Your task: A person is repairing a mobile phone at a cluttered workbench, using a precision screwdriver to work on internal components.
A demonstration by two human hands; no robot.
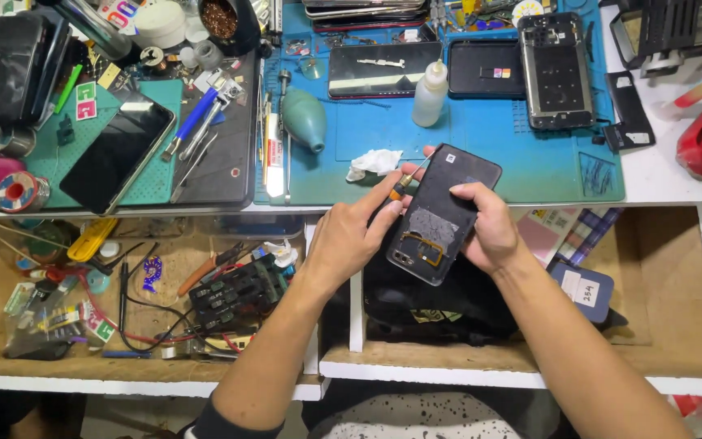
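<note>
- Cluttered across its whole width, the white repair bench [668, 183] carries a blue silicone work mat [489, 154] at centre and a smaller green cutting mat [152, 183] to the left; two open wooden drawers sit below the front edge
- Left hand [349, 236] is closed in a pinch around a thin screwdriver with an orange-and-black grip [405, 184]; the metal tip points up and to the right, meeting the top edge of the phone
- Right hand [489, 228] grips a black smartphone with its back cover off [442, 213], fingers wrapped over the right side and thumb lying across the back; the phone is tilted, held in the air just over the bench's front edge and above the drawer gap
- On the blue mat, just beside the phone's upper left, lies a crumpled white tissue [374, 162]; farther back stand a small white plastic squeeze bottle [430, 94] and a teal rubber air-blower bulb [305, 119]
- A bare phone frame with exposed internals [556, 71] lies at the mat's upper right
- A dark-screened smartphone [117, 153] rests diagonally on the green mat
- The left drawer holds a black multi-slot charger block [237, 294] among tangled wires and small tools
</note>
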